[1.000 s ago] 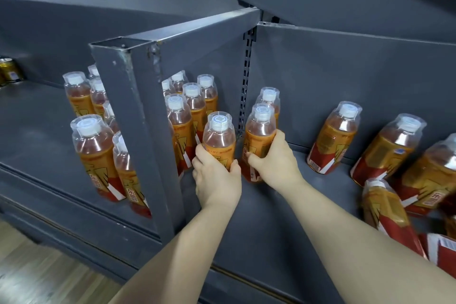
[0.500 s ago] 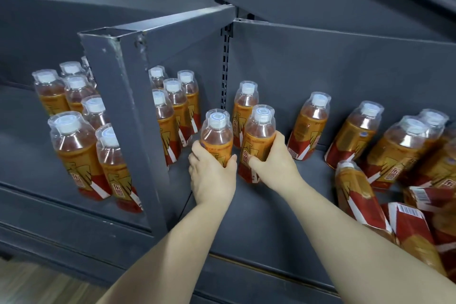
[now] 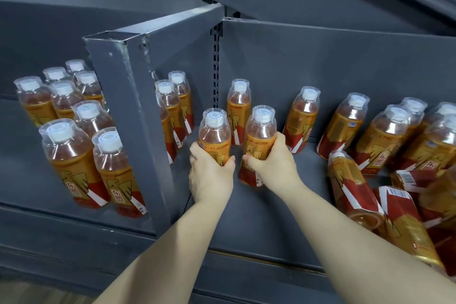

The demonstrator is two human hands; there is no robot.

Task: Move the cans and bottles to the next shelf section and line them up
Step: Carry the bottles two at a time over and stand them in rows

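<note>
My left hand [image 3: 211, 177] grips an upright orange drink bottle [image 3: 214, 132] with a white cap, just right of the grey divider post [image 3: 130, 116]. My right hand [image 3: 272, 168] grips a second such bottle [image 3: 259, 136] beside it. Both bottles stand on the grey shelf [image 3: 246, 217]. Behind them one bottle [image 3: 238, 103] stands at the back wall. Left of the divider, several bottles [image 3: 71, 155] stand in rows in the neighbouring section.
To the right, several upright bottles [image 3: 345, 123] lean along the back panel, and others lie on their sides [image 3: 355, 192] in a heap at the far right. A slotted upright rail [image 3: 216, 61] runs down the back corner. An upper shelf overhangs.
The view has shifted right, bringing more of the right-hand heap into sight. Both hands stay wrapped round the same two bottles, which have barely moved on the shelf.
</note>
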